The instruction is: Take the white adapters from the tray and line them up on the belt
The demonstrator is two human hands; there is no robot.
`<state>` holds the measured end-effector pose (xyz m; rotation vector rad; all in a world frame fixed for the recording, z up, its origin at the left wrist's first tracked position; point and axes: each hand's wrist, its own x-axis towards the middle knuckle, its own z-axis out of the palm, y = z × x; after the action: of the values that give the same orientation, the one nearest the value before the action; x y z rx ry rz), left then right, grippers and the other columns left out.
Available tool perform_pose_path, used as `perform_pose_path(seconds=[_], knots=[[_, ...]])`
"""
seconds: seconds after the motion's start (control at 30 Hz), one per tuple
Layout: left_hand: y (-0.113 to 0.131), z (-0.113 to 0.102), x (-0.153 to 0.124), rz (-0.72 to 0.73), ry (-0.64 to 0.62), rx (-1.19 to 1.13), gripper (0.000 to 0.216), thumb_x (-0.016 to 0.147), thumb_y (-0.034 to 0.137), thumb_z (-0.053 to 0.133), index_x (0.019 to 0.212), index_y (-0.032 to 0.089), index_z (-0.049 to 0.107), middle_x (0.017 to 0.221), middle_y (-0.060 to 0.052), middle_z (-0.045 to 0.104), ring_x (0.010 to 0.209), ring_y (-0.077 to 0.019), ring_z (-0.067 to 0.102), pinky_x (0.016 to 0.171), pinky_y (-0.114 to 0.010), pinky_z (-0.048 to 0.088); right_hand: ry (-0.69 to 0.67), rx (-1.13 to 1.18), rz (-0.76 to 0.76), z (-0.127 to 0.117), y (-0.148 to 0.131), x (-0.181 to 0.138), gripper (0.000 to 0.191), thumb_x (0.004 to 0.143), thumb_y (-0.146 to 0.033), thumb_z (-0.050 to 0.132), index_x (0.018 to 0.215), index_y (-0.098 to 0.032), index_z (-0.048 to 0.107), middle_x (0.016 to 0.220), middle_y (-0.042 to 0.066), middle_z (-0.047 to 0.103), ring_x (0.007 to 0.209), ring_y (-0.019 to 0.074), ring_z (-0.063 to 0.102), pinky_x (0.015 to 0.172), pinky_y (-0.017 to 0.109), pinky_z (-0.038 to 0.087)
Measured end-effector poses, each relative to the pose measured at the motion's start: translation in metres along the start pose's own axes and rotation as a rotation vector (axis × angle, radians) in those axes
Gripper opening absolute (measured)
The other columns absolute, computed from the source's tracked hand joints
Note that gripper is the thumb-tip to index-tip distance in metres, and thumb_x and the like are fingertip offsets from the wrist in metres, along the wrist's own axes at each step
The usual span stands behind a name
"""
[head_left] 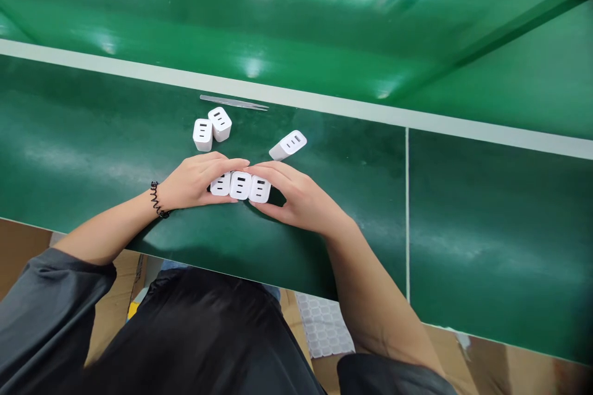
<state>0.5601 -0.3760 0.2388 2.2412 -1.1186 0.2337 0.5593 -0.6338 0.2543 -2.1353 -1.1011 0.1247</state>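
Three white charger blocks (240, 186) stand in a tight row on the green table (92, 135), slotted faces up. My left hand (197, 182) cups the row from the left, fingers curled over its top. My right hand (296, 194) closes in from the right, fingertips meeting the left ones above the row. Two more white chargers (212, 128) stand upright side by side just beyond. Another charger (288, 144) lies tilted on its side to the right of them.
Metal tweezers (234, 102) lie near the pale strip (324, 104) that crosses the table. Beyond it runs a glossy green belt (278, 24). Below the table's near edge sits a white moulded tray (324, 324) and cardboard.
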Motion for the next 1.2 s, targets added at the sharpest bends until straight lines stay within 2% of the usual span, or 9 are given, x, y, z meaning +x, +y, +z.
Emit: perform_pose_path(seconds=[0.3, 0.6, 0.8, 0.93, 1.1, 1.13, 1.2], knots=[[-0.002, 0.001, -0.003, -0.020, -0.044, -0.025, 0.060, 0.093, 0.053, 0.062, 0.140, 0.021, 0.044, 0.112, -0.007, 0.071, 0.095, -0.0197, 0.068, 0.081, -0.031, 0.055, -0.052, 0.000, 0.035, 0.001, 0.000, 0.001, 0.043, 0.093, -0.025, 0.058, 0.135, -0.023, 0.049, 0.125, 0.012, 0.064, 0.110, 0.0262, 0.064, 0.089, 0.042, 0.057], [-0.003, 0.000, -0.004, -0.155, -0.188, -0.122, 0.069, 0.090, 0.058, 0.062, 0.145, 0.022, 0.041, 0.118, -0.009, 0.069, 0.105, -0.0234, 0.067, 0.085, -0.032, 0.054, -0.094, 0.008, 0.054, 0.002, 0.002, 0.000, 0.049, 0.093, -0.026, 0.059, 0.140, -0.024, 0.046, 0.126, 0.011, 0.063, 0.109, 0.0270, 0.064, 0.090, 0.043, 0.057], [-0.002, 0.000, -0.004, -0.138, -0.182, -0.123, 0.067, 0.091, 0.053, 0.064, 0.145, 0.021, 0.040, 0.119, -0.009, 0.069, 0.102, -0.0231, 0.068, 0.083, -0.032, 0.054, -0.095, 0.008, 0.056, 0.002, 0.002, -0.001, 0.053, 0.094, -0.026, 0.059, 0.144, -0.026, 0.042, 0.126, 0.011, 0.063, 0.109, 0.0270, 0.063, 0.089, 0.043, 0.057], [0.000, -0.006, -0.002, -0.101, -0.201, -0.120, 0.061, 0.093, 0.046, 0.061, 0.145, 0.021, 0.038, 0.125, -0.009, 0.066, 0.105, -0.0220, 0.066, 0.083, -0.031, 0.054, -0.083, 0.057, 0.058, 0.006, 0.003, -0.001, 0.060, 0.090, -0.031, 0.066, 0.144, -0.024, 0.040, 0.125, 0.012, 0.061, 0.103, 0.0266, 0.064, 0.086, 0.043, 0.058], [0.010, -0.013, 0.001, -0.042, -0.156, -0.020, 0.070, 0.089, 0.056, 0.064, 0.143, 0.019, 0.040, 0.127, -0.011, 0.064, 0.111, -0.0243, 0.064, 0.089, -0.034, 0.054, -0.120, 0.236, 0.082, 0.003, 0.003, -0.003, 0.075, 0.084, -0.031, 0.075, 0.147, -0.026, 0.035, 0.133, 0.012, 0.056, 0.086, 0.0184, 0.064, 0.079, 0.039, 0.061], [0.013, -0.012, 0.001, -0.034, -0.146, 0.024, 0.073, 0.088, 0.060, 0.064, 0.143, 0.019, 0.040, 0.126, -0.011, 0.064, 0.110, -0.0247, 0.064, 0.089, -0.035, 0.054, -0.108, 0.264, 0.076, 0.000, 0.003, -0.003, 0.074, 0.084, -0.030, 0.075, 0.147, -0.027, 0.037, 0.133, 0.011, 0.057, 0.085, 0.0174, 0.065, 0.079, 0.037, 0.061], [0.018, -0.008, 0.001, -0.024, -0.121, 0.100, 0.076, 0.087, 0.065, 0.061, 0.143, 0.017, 0.041, 0.126, -0.012, 0.065, 0.109, -0.0256, 0.064, 0.089, -0.036, 0.054, -0.028, 0.269, 0.064, -0.007, 0.005, -0.002, 0.058, 0.087, -0.027, 0.069, 0.141, -0.027, 0.046, 0.126, 0.008, 0.062, 0.082, 0.0157, 0.065, 0.077, 0.035, 0.060]])
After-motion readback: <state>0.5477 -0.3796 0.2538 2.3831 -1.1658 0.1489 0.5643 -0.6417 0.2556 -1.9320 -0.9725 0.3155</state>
